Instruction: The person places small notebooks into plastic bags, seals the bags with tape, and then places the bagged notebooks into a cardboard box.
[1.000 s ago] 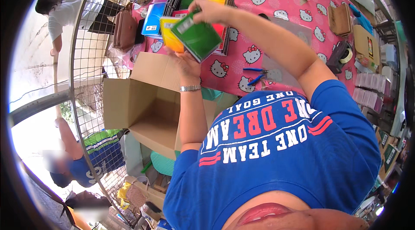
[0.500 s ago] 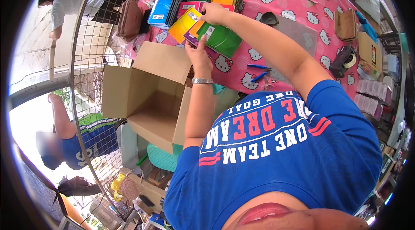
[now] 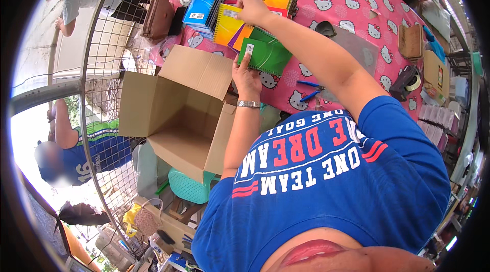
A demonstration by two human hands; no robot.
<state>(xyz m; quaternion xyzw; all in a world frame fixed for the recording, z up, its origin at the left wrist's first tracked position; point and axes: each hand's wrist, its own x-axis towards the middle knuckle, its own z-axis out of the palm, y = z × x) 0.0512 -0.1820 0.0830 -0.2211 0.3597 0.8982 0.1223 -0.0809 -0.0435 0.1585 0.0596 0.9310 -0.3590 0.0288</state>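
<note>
Near twelve o'clock, the left hand (image 3: 247, 79) grips a green notebook (image 3: 268, 58); the right hand (image 3: 253, 10) seemingly pinches a yellow notebook (image 3: 225, 26); a box (image 3: 196, 67) sits at nine.

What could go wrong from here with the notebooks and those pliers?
The front green spiral notebook might slip, since the left hand holds it only by one end. The blue-handled pliers lie close to the blue T-shirt, so leaning in could perhaps nudge them.
</note>
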